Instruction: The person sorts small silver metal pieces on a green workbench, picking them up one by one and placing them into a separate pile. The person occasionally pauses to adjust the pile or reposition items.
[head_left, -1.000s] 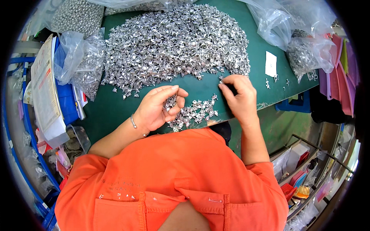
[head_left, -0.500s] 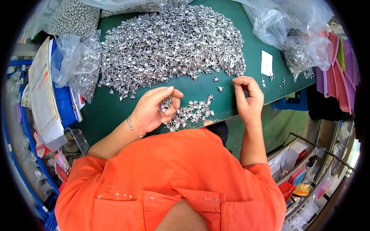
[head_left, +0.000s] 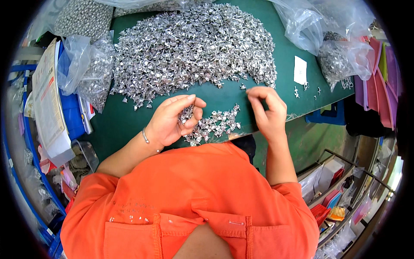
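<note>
A big heap of small silvery metal pieces (head_left: pixel 194 47) covers the far part of the green table (head_left: pixel 202 96). My left hand (head_left: pixel 172 121), a thin bangle at its wrist, is curled shut around several of these metal pieces (head_left: pixel 186 113). Close beside its fingers, near the table's front edge, lies a smaller pile of such pieces (head_left: pixel 215 125). To the right of that pile hovers my right hand (head_left: pixel 269 110), its thumb and fingers bent together. Its fingertips are close to a loose metal piece (head_left: pixel 243 86); whether they pinch anything is hidden.
Clear bags of metal parts stand at the left (head_left: pixel 95 75) and right (head_left: pixel 340 60). A white paper slip (head_left: pixel 300 70) lies at the right, with a few small parts beside it. Papers and a blue rack (head_left: pixel 26 129) flank my left; a shelf (head_left: pixel 345 190) stands lower right.
My right hand has shifted left, toward the smaller pile, and a loose piece there no longer shows. My left hand stays in place, still curled around its pieces.
</note>
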Available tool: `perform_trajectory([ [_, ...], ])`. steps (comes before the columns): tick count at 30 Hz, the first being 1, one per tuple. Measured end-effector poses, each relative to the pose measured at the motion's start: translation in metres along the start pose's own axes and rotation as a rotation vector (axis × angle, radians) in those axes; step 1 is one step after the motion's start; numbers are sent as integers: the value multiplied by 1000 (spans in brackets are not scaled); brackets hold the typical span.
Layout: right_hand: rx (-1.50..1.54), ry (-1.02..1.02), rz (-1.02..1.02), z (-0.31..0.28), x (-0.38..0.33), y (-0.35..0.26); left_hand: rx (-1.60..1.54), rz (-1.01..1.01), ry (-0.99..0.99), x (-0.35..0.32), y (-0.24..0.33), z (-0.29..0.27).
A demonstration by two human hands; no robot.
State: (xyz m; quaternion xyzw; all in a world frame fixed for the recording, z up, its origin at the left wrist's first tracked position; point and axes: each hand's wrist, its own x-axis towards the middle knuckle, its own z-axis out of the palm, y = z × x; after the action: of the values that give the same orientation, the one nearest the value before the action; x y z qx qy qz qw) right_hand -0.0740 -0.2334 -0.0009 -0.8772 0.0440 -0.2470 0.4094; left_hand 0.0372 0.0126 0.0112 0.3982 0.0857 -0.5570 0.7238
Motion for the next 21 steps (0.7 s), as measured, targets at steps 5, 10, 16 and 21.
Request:
perform_trajectory([
  [5, -117, 63, -9, 20, 7, 3, -20, -7, 5, 0, 0, -2],
  [10, -70, -114, -65, 0, 4, -2, -19, -9, 6, 0, -2, -3],
  [16, 71, 55, 153, -8, -1, 3, -9, -9, -3, 1, -1, -1],
  [21, -13, -166, -90, 6, 2, -2, -14, -7, 2, 0, -1, -2],
])
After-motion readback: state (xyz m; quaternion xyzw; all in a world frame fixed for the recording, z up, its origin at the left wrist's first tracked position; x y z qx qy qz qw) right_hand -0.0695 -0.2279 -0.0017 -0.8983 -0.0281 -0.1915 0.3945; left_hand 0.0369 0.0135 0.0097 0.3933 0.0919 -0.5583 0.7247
